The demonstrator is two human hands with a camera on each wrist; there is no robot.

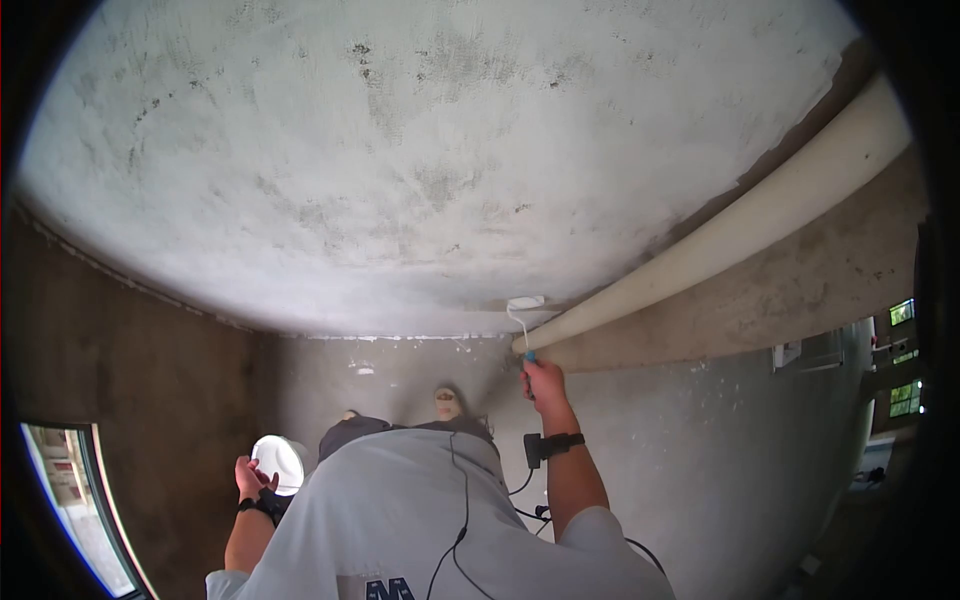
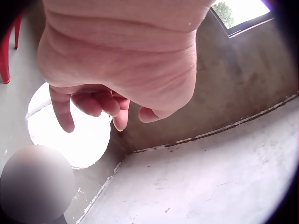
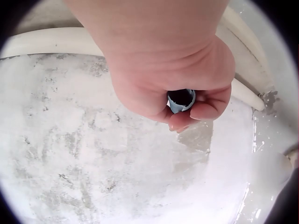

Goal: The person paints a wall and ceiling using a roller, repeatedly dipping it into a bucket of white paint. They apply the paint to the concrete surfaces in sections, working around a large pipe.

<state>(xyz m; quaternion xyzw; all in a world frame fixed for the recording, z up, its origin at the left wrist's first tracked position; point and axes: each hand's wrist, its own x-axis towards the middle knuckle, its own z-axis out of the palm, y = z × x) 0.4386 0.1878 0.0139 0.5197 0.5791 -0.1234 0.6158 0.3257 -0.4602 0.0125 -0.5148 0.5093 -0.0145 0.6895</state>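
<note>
My right hand grips the blue handle of a paint roller, whose white sleeve lies at the low part of the wall near the pipe. In the right wrist view, the hollow end of the blue handle shows between the curled fingers. My left hand hangs to the side with fingers loosely bent and nothing between them. A white bucket is beside it, and in the left wrist view those fingers overlap the bright bucket.
A patchy whitewashed wall rises in front. Along its right side runs a thick pale pipe. The grey floor has white spatters. A window is at left, and red legs of some furniture stand near the bucket.
</note>
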